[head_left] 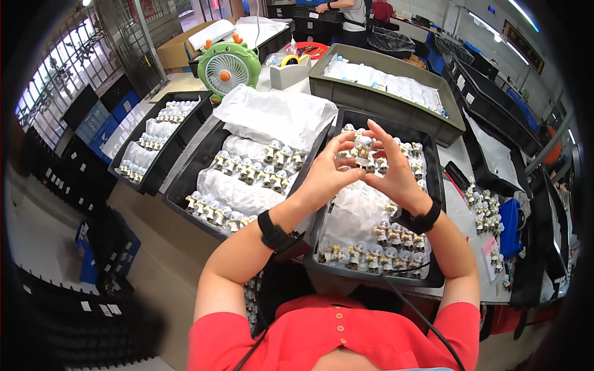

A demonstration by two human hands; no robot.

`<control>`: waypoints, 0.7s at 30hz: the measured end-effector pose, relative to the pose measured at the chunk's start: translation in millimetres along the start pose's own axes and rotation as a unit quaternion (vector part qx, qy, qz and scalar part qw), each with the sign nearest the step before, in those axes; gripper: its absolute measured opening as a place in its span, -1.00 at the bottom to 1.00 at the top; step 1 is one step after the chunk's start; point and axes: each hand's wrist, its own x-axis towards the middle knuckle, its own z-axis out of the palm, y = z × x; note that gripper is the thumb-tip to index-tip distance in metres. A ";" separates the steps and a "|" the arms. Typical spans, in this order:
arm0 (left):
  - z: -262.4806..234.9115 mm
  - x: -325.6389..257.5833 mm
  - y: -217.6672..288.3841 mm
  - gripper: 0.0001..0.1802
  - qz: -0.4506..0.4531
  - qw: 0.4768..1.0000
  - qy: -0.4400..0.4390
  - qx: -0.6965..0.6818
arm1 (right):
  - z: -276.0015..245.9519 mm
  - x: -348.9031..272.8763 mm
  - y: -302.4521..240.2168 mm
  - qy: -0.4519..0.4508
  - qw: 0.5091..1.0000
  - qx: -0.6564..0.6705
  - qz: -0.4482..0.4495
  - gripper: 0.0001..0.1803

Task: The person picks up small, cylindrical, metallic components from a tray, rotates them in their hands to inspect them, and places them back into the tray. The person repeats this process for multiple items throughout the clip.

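Both my hands are raised over the right black tray. Between their fingertips they hold a small figurine with pale hair and a light outfit. My left hand grips it from the left, fingers curled. From the other side my right hand pinches it, with the upper fingers arched over. In the tray below, rows of similar figurines lie on white wrapping sheets. My hands and wrists cover part of the rows.
To the left are a second black tray of figurines and a smaller one. A green fan, a tape dispenser and an olive crate stand behind. Loose figurines and a blue bin are at right. Cables hang by my arms.
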 end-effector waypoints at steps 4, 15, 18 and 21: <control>10.5 -4.1 0.4 -0.28 0.049 0.998 -0.025 -0.021 | 3.4 -10.9 7.8 0.049 0.997 -0.014 -0.066 -0.08; 7.6 -1.1 -8.0 -0.49 0.033 0.998 -0.002 -0.044 | 0.8 -20.8 7.5 0.055 0.996 0.011 -0.076 0.03; 6.9 -2.1 -5.9 -0.52 -0.011 0.994 -0.010 -0.112 | -0.8 -21.3 6.2 0.048 0.997 0.056 -0.033 0.08; 6.6 -1.7 -6.4 -0.53 -0.049 0.985 -0.014 -0.165 | 0.6 -22.5 7.2 0.044 0.993 0.106 0.013 0.09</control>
